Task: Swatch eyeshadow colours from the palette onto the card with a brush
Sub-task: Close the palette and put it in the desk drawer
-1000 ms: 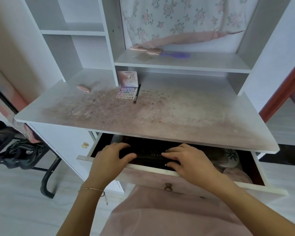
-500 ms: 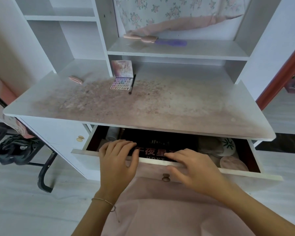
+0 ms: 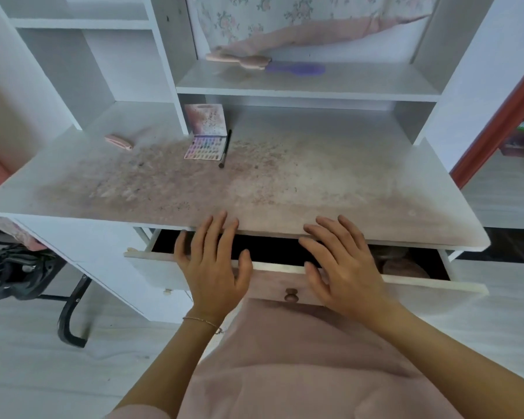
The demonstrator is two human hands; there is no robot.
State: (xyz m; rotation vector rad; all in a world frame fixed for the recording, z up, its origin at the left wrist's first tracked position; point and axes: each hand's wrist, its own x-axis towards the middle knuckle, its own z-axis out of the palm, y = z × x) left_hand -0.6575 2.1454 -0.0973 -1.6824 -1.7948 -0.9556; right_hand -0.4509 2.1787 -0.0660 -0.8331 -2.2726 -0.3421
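An open eyeshadow palette (image 3: pixel 205 148) with many small coloured pans lies at the back of the desk top (image 3: pixel 285 182), its lid standing up against the shelf divider. A dark, thin brush (image 3: pixel 225 148) lies along the palette's right side. I cannot make out a card. My left hand (image 3: pixel 213 264) and my right hand (image 3: pixel 342 264) hover with straight, spread fingers over the front of the open drawer (image 3: pixel 430 284), fingertips near the desk's front edge. Both hands hold nothing.
A small pink object (image 3: pixel 118 141) lies on the desk's back left. A purple hairbrush (image 3: pixel 297 68) and a pink item (image 3: pixel 239 59) sit on the shelf above. The drawer has a round knob (image 3: pixel 291 295). A black chair (image 3: pixel 22 270) stands on the left.
Both hands have come up out of the drawer and now hover above its front with fingers spread. The drawer looks pushed further in, and the dark box inside is no longer visible.
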